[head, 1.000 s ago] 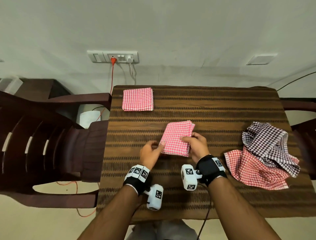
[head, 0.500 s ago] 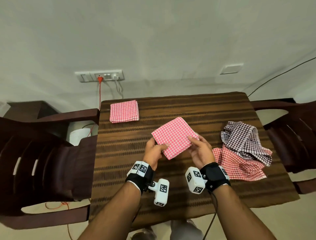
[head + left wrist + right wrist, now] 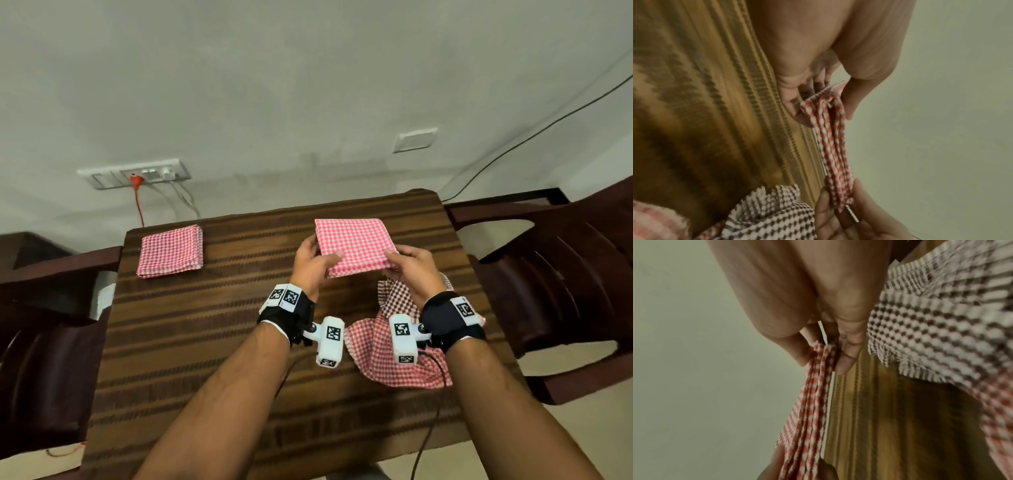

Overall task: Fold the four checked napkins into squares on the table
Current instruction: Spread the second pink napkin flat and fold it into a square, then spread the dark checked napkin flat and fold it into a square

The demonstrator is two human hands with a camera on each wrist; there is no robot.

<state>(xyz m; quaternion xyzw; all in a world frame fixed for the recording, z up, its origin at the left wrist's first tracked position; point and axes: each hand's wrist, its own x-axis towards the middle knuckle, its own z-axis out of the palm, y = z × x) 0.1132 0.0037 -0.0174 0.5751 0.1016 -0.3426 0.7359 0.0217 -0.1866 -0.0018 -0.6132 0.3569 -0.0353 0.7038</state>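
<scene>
1. The table (image 3: pixel 212 342), a dark brown striped top, fills the middle of the head view, with a dark chair (image 3: pixel 565 274) on each side.
2. A heap of 2 unfolded napkins lies near the table's right edge: a red checked napkin (image 3: pixel 376 353) under a brown checked napkin (image 3: pixel 397 298), the two touching. The person's right wrist partly hides the heap.
3. A folded pink napkin (image 3: pixel 354 245) is held up off the table, above its far right part. It is a neat square, and the wrist views show its stacked layers edge-on.
4. A folded red napkin (image 3: pixel 170 251) lies flat at the table's far left corner, well apart from the others.
5. The left hand (image 3: pixel 313 269) pinches the pink napkin's near left corner, thumb on top and fingers underneath.
6. The right hand (image 3: pixel 412 270) pinches the near right corner the same way, thumb (image 3: pixel 797 350) on one face and fingers on the other.
7. A wall socket strip (image 3: pixel 137 176) sits behind the table with a red plug in it.
</scene>
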